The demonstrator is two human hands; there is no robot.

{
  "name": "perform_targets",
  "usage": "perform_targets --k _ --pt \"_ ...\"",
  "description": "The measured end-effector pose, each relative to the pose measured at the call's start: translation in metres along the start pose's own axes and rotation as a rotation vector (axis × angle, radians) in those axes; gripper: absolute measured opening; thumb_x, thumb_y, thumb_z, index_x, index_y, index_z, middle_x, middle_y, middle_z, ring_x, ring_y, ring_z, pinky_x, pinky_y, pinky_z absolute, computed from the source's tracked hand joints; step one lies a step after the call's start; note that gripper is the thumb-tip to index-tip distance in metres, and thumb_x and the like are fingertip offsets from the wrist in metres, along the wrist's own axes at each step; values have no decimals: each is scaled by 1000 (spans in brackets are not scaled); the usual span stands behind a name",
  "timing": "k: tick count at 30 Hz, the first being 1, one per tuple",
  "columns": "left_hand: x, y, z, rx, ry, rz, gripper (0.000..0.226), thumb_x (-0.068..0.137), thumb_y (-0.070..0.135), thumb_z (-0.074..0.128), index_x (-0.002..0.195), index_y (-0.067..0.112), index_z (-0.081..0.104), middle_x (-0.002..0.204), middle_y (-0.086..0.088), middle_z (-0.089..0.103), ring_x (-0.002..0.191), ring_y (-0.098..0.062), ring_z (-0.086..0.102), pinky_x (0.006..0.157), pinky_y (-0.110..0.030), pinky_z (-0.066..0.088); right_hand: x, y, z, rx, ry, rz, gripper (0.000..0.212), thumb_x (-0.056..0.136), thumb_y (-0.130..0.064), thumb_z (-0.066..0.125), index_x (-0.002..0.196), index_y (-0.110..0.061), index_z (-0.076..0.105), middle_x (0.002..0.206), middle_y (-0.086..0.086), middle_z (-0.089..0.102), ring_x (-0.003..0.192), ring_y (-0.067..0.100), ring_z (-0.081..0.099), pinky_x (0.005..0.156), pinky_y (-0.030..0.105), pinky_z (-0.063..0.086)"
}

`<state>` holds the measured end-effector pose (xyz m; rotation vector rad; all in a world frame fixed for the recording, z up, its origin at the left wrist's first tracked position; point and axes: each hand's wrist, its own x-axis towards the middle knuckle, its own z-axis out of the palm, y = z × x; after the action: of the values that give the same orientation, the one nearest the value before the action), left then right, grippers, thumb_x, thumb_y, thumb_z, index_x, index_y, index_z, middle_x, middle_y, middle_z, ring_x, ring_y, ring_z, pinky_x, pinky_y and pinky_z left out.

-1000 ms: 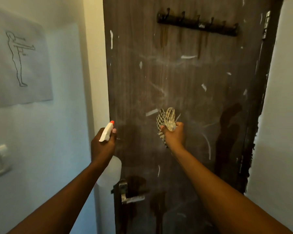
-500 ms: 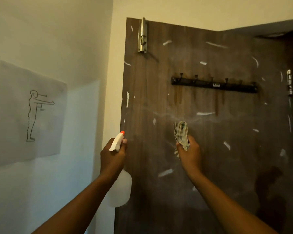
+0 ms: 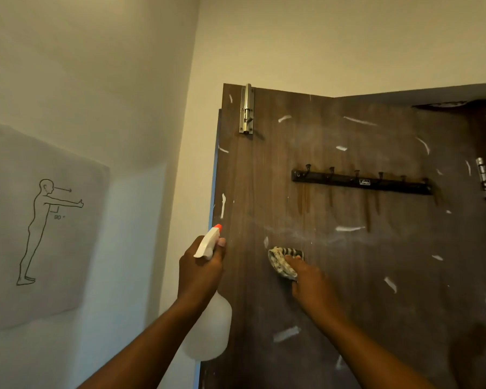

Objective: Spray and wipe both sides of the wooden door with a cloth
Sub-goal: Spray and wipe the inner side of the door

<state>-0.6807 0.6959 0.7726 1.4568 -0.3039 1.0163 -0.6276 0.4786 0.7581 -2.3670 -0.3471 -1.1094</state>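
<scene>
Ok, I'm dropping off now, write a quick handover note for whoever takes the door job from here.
Left hand grips the spray bottle, nozzle by the door's left edge.
Right hand holds the bunched cloth pressed on the door, below the hook rail.
Done: wiping under way mid-panel on this face.
Left: white streaks and smears cover most of this face; the other side is out of view, state unknown.

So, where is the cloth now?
In the head view, the right hand holds the cloth against the wooden door, below the left end of the hook rack.
</scene>
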Motion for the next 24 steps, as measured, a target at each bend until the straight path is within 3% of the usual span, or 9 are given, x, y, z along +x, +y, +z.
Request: perform_targets --k 3,8,11,15,17,19,24 --pt "9 -1 3 14 -14 4 47 74 52 58 112 24 55 106 -4 66 90 -22 67 80 -46 58 9 -1 -9 174 129 34 45 97 -12 58 139 -26 57 130 3 65 115 24 62 87 21 43" --pt "40 6 7 42 -2 65 46 74 52 56 110 24 54 104 -3 66 89 -21 67 80 -43 58 51 0 -31 172 315 12 30 98 -19 58 126 -26 65 92 5 73 78 23 67 60 27 45" --pt "72 15 11 70 32 106 31 83 43 59 109 28 50 106 -2 65 91 -22 66 80 -43 58 88 -6 -50 179 405 -58 23 98 -28 58 119 -27 68 80 -1 70 70 19 66 59 32 53" --pt "118 35 21 83 67 178 35 86 42 58 115 23 52 105 -7 65 90 -23 65 82 -44 57 149 -16 -83 132 478 -146 17 97 -29 57 107 -25 70 71 -1 68 65 21 65 59 36 53" --pt "136 45 30 90 82 203 36 87 41 57 117 22 52 105 -6 64 92 -24 65 84 -44 57 178 -24 -100 67 482 -186 14 95 -24 57 102 -20 70 73 3 68 68 24 62 54 30 42" --pt "152 49 41 101 98 229 43 87 42 58 124 20 52 107 -8 64 93 -25 64 84 -45 56 204 -33 -112 -21 495 -220 19 96 -23 56 109 -22 69 83 7 70 72 26 60 55 28 35" --pt "182 45 65 97 125 245 50 87 45 57 129 19 50 108 -11 64 90 -26 65 79 -44 59 251 -52 -108 -178 469 -331 40 97 -17 51 134 -31 59 109 9 70 88 28 64 67 30 44"
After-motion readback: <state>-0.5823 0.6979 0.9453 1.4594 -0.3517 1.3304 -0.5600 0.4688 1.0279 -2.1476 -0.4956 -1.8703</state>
